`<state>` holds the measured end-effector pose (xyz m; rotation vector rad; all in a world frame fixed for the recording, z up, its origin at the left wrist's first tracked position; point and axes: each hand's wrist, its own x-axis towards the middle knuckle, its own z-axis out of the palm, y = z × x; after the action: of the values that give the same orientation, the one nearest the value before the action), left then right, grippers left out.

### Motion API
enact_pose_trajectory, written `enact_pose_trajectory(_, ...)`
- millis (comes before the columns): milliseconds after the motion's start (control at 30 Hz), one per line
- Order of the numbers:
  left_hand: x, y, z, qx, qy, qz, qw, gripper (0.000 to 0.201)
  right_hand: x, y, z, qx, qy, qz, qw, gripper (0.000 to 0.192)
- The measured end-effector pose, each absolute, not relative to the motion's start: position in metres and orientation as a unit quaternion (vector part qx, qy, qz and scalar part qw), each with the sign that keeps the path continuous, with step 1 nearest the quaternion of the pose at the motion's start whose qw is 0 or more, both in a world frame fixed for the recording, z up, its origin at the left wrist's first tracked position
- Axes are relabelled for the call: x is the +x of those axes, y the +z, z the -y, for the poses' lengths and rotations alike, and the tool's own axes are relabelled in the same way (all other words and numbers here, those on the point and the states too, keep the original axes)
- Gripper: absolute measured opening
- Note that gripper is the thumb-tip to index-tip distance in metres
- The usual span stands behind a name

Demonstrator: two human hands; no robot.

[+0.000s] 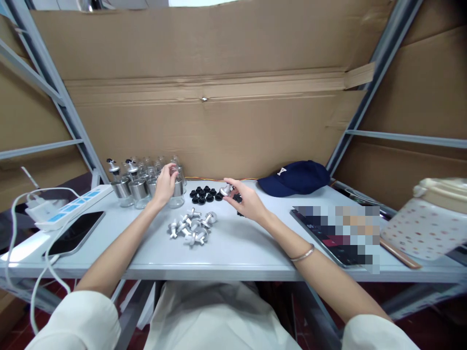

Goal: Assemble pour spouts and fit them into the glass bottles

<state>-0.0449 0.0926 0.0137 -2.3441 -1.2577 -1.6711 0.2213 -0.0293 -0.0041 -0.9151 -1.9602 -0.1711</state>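
Pale table (233,253), cardboard behind. On it: glass bottles (140,187) back left, black caps (204,194) mid-back, silver spouts (191,227) centre. Power strip (73,206) and phone (75,233) left; navy cap (294,178), tablet (339,236) and dotted box (425,223) right.

At the table (233,253), the left hand (165,185) grips a glass bottle (177,190) among the bottle cluster, while the right hand (245,197) pinches a silver spout cap (224,190) beside black stoppers (204,194).
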Motion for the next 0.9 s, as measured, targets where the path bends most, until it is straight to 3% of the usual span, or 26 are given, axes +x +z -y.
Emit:
enact_pose_trajectory(200, -0.003, 0.058, -0.035, -0.726, -0.63, 0.272, 0.043, 0.016, 0.221, -0.003, 0.029, -0.368, -0.108, 0.761, 0.522, 0.047)
enact_pose_trajectory(333, 0.037, 0.07, 0.015, -0.807, -0.56, 0.179, -0.063, 0.017, 0.224, 0.0, 0.03, -0.338, -0.185, 0.703, 0.598, 0.039)
enact_pose_trajectory(467, 0.066, 0.05, 0.04, -0.83, -0.507, 0.131, -0.192, 0.018, 0.226, 0.003, 0.034, -0.325, -0.242, 0.666, 0.627, 0.029)
enact_pose_trajectory(700, 0.068, 0.007, 0.03, -0.829, -0.499, 0.106, -0.228, 0.02, 0.223, 0.004, 0.036, -0.297, -0.24, 0.663, 0.644, 0.022)
enact_pose_trajectory(900, 0.065, 0.0, 0.027, -0.816, -0.499, 0.113, -0.271, 0.02, 0.215, 0.006, 0.041, -0.294, -0.234, 0.674, 0.636, 0.027)
